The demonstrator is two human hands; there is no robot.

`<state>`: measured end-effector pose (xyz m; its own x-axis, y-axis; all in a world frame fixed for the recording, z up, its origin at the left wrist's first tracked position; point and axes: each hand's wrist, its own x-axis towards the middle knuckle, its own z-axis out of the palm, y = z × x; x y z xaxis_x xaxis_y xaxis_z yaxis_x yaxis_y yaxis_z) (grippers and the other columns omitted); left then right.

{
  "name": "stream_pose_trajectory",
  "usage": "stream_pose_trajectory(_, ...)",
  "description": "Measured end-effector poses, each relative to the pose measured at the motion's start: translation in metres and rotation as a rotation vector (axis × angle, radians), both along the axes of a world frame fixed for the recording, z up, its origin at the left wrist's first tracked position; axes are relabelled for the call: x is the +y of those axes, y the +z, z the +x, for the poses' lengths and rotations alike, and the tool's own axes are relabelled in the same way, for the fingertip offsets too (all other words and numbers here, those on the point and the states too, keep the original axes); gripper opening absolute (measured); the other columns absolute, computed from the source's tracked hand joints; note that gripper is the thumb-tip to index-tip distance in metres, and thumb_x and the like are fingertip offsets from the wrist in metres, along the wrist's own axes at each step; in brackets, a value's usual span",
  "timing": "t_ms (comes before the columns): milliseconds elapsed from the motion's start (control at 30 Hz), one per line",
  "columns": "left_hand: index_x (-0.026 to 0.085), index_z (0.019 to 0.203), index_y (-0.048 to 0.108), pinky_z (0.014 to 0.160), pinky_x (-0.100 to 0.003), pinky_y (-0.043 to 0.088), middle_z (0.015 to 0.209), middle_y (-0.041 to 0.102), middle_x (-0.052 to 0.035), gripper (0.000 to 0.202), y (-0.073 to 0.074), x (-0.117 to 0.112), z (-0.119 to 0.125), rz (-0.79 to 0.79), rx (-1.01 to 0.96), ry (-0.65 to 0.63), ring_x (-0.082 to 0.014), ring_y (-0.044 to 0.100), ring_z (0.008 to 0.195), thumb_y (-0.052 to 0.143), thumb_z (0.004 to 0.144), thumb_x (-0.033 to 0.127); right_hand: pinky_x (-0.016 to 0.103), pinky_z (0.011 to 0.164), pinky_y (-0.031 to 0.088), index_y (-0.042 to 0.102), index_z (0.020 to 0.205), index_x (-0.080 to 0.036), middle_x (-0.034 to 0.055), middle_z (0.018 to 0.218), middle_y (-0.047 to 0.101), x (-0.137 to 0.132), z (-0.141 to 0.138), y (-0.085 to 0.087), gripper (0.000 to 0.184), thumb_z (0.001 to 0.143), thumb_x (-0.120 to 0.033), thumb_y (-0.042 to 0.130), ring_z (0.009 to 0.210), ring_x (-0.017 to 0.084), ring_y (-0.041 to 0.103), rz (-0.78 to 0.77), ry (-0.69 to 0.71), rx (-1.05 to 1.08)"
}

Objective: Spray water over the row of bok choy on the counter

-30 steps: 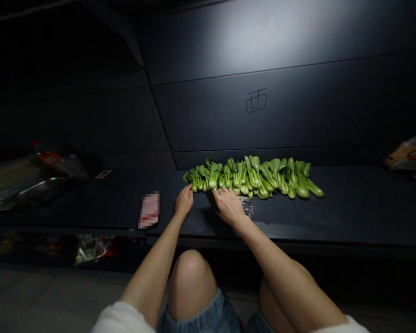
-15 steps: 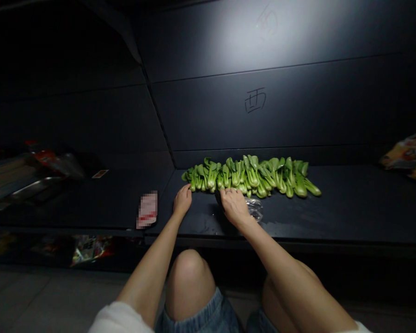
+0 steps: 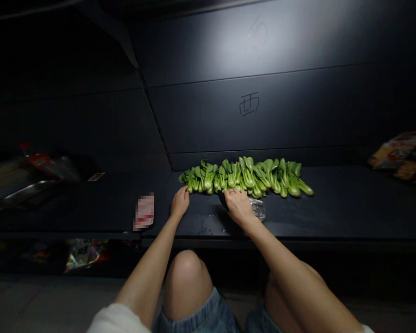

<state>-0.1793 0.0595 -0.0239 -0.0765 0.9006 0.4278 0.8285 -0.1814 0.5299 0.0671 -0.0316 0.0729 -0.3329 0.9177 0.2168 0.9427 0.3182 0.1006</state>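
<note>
A row of bok choy (image 3: 237, 173) lies along the back of the dark shelf, leaves toward the back panel and pale bases toward me. My left hand (image 3: 179, 203) rests at the row's left end, fingers extended with the tips at the outermost base; nothing shows in it. In front of the row's middle, my right hand (image 3: 238, 203) is closed around something dark (image 3: 223, 200), whose kind I cannot make out. Crumpled clear plastic (image 3: 259, 209) shows at this hand's right side; whether the hand grips it is hidden.
The shelf (image 3: 333, 208) has wet streaks left of my right hand. Colourful packages (image 3: 402, 155) lie at the far right. On the left section are a small card (image 3: 96, 176), a pixelated pink-and-white item (image 3: 144, 212) and blurred packages (image 3: 43, 162). More packets (image 3: 85, 254) sit on the lower level.
My right hand has shifted a little to the right along the row, and more wet marks show to its left. My left hand stays by the row's left end. The view has turned slightly.
</note>
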Motion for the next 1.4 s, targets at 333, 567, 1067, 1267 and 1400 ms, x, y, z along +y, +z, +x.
stream_pose_trajectory(333, 0.015, 0.125, 0.058, 0.114, -0.043, 0.038, 0.136, 0.058, -0.0139, 0.041, -0.006, 0.004, 0.000, 0.164, -0.003, -0.066, -0.0234, 0.050, 0.132, 0.039, 0.090, 0.021, 0.035, 0.084, 0.034, 0.060, 0.110, -0.010, 0.0158, 0.107, 0.068, -0.005, 0.020, 0.005, 0.028, 0.082, -0.011, 0.056, 0.104, 0.027, 0.057, -0.009, -0.067, 0.007)
stream_pose_trajectory(567, 0.016, 0.128, 0.057, 0.116, -0.051, 0.030, 0.141, 0.054, -0.0147, 0.042, 0.010, 0.000, 0.020, 0.116, 0.045, -0.063, -0.0252, 0.045, 0.136, 0.036, 0.092, 0.022, 0.035, 0.083, 0.034, 0.058, 0.110, -0.011, 0.0149, 0.108, 0.067, -0.007, 0.038, 0.005, 0.027, 0.083, -0.010, 0.054, 0.106, 0.028, 0.057, 0.010, -0.114, 0.011)
stream_pose_trajectory(1067, 0.020, 0.135, 0.051, 0.118, -0.061, 0.015, 0.153, 0.041, -0.0121, 0.043, 0.022, -0.018, 0.091, 0.115, 0.243, -0.238, -0.0290, 0.024, 0.148, 0.042, 0.094, 0.025, 0.033, 0.084, 0.035, 0.057, 0.110, -0.011, 0.0154, 0.110, 0.065, -0.005, 0.062, 0.004, 0.027, 0.083, -0.014, 0.058, 0.106, 0.026, 0.055, 0.023, -0.182, 0.051)
stream_pose_trajectory(1267, 0.021, 0.134, 0.052, 0.119, -0.059, 0.013, 0.153, 0.042, -0.0113, 0.042, 0.023, -0.018, 0.090, 0.103, 0.242, -0.226, -0.0282, 0.024, 0.148, 0.042, 0.094, 0.027, 0.033, 0.086, 0.035, 0.056, 0.110, -0.011, 0.0161, 0.112, 0.064, -0.006, 0.065, 0.006, 0.026, 0.084, -0.015, 0.056, 0.106, 0.026, 0.055, 0.027, -0.186, 0.077)
stream_pose_trajectory(1400, 0.020, 0.132, 0.053, 0.119, -0.059, 0.012, 0.149, 0.046, -0.0124, 0.041, 0.028, -0.019, 0.093, 0.109, 0.236, -0.214, -0.0281, 0.028, 0.146, 0.043, 0.094, 0.030, 0.033, 0.088, 0.034, 0.056, 0.111, -0.012, 0.0147, 0.112, 0.065, -0.006, 0.067, 0.007, 0.028, 0.083, -0.016, 0.058, 0.108, 0.026, 0.055, 0.020, -0.183, 0.087)
